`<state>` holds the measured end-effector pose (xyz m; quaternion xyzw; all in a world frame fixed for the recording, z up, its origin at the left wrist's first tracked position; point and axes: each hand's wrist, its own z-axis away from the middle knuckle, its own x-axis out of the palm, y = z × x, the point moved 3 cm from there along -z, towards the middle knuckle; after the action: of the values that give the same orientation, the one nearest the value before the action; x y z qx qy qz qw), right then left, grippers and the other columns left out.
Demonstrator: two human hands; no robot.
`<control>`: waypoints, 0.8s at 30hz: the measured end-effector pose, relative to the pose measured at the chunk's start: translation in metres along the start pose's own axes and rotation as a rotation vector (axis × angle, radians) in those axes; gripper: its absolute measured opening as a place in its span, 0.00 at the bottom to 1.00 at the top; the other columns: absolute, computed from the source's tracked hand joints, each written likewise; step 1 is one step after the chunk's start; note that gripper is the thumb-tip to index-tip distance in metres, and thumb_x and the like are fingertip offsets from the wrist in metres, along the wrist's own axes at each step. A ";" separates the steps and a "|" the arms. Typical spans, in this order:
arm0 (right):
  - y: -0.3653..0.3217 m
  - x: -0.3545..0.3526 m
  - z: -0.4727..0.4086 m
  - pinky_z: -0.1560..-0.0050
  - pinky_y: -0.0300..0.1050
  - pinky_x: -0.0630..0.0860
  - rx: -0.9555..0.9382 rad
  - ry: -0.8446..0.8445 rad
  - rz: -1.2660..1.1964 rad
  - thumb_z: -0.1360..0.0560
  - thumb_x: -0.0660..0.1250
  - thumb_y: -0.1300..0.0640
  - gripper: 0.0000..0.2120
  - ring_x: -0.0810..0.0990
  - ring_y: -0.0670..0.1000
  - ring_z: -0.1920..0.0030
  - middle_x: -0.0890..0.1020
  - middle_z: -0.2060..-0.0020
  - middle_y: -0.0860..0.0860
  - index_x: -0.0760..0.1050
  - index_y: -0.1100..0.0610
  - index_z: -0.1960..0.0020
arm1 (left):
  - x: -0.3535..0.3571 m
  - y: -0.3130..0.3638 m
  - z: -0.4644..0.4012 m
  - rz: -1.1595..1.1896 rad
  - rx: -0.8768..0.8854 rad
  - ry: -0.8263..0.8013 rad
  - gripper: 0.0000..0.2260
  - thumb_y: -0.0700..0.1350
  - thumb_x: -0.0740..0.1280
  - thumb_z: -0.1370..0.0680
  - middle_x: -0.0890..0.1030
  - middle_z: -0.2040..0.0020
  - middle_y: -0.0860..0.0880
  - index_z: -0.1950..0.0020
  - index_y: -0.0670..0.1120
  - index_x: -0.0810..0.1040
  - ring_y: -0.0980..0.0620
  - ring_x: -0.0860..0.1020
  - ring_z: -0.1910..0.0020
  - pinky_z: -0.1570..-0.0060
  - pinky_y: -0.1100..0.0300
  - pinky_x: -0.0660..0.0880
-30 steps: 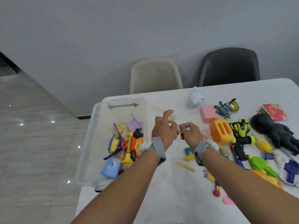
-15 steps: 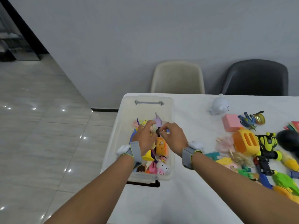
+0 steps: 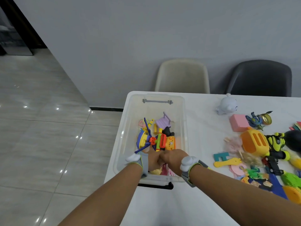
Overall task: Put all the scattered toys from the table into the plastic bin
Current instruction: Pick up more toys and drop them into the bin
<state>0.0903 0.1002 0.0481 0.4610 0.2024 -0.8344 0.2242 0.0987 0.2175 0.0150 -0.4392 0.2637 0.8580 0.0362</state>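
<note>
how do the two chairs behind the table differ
The beige chair is a pale cream colour; the dark chair is near black. The beige chair stands to the left, behind the plastic bin; the dark chair stands to the right, behind the scattered toys. Both share a rounded moulded back and are pushed up to the table's far edge.

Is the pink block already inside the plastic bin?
No, the pink block lies on the white table to the right of the plastic bin, near the white figure.
</note>
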 end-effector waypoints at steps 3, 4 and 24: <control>-0.002 0.003 -0.001 0.51 0.48 0.76 -0.022 -0.022 0.081 0.24 0.63 0.65 0.14 0.82 0.60 0.48 0.82 0.45 0.56 0.77 0.58 0.39 | 0.008 -0.001 -0.003 0.029 0.009 -0.130 0.10 0.36 0.61 0.20 0.80 0.48 0.37 0.41 0.35 0.76 0.41 0.76 0.47 0.61 0.65 0.59; -0.004 0.003 0.000 0.53 0.48 0.76 -0.037 -0.022 0.123 0.25 0.63 0.65 0.14 0.82 0.60 0.50 0.83 0.47 0.56 0.77 0.58 0.40 | 0.008 -0.003 -0.002 0.050 0.004 -0.158 0.08 0.36 0.63 0.21 0.81 0.51 0.38 0.43 0.36 0.77 0.40 0.76 0.49 0.64 0.67 0.61; 0.052 -0.050 0.049 0.56 0.52 0.72 0.222 0.858 -0.188 0.23 0.66 0.55 0.06 0.77 0.57 0.54 0.79 0.54 0.52 0.80 0.55 0.50 | -0.067 0.037 -0.009 0.240 -0.108 0.462 0.15 0.45 0.64 0.23 0.80 0.49 0.52 0.37 0.54 0.77 0.50 0.78 0.49 0.51 0.53 0.77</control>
<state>0.1100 0.0408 0.1088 0.7659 0.2272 -0.6015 -0.0077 0.1358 0.1924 0.0781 -0.5903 0.2688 0.7460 -0.1506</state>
